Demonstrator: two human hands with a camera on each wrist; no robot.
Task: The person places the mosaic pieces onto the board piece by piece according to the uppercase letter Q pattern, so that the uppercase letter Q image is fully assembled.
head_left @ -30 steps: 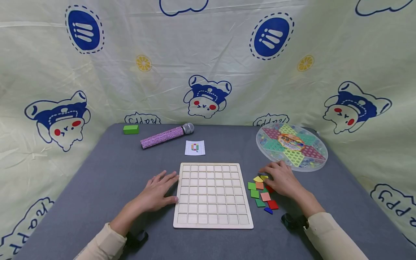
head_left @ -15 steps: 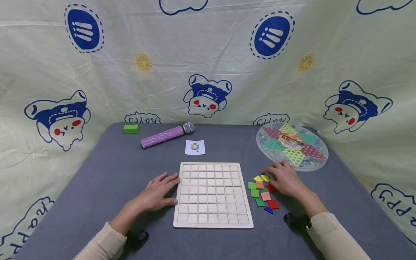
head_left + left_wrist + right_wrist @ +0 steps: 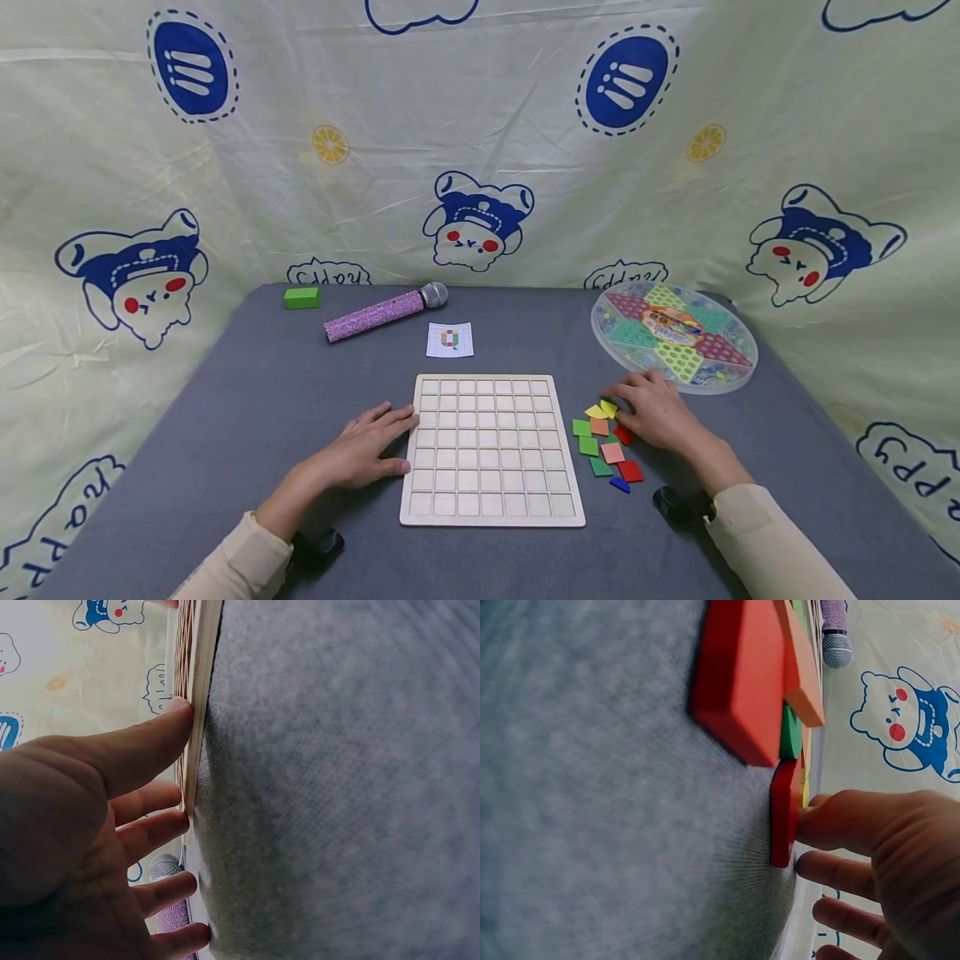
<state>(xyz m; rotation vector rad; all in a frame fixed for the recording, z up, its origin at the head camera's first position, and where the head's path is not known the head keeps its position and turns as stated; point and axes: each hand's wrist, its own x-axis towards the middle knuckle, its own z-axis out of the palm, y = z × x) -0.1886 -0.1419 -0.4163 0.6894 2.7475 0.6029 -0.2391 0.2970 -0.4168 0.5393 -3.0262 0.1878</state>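
Note:
In the head view, my left hand (image 3: 369, 446) rests at the left edge of a pale wooden grid board (image 3: 491, 450), fingers spread. The left wrist view shows its thumb (image 3: 154, 742) and fingertips against the board's side. To the right of the board lies a loose group of coloured tiles: green (image 3: 588, 447), orange (image 3: 599, 427), pink (image 3: 612, 453), red (image 3: 630, 472) and blue (image 3: 620, 484). My right hand (image 3: 654, 410) is over the far end of this group, its fingertips at a yellow quarter-round tile (image 3: 609, 409). Close to its thumb stands a red tile (image 3: 782, 817) in the right wrist view.
A small card (image 3: 450, 341) with a coloured pattern lies beyond the board. Farther back are a glittery purple microphone (image 3: 382, 313) and a green block (image 3: 302, 298). A round Chinese checkers box (image 3: 675, 337) sits behind my right hand.
My right hand shifted slightly right, then back left to the yellow quarter-round tile, which has turned a little. My left hand stays at the board's edge, its fingertips slightly farther over it.

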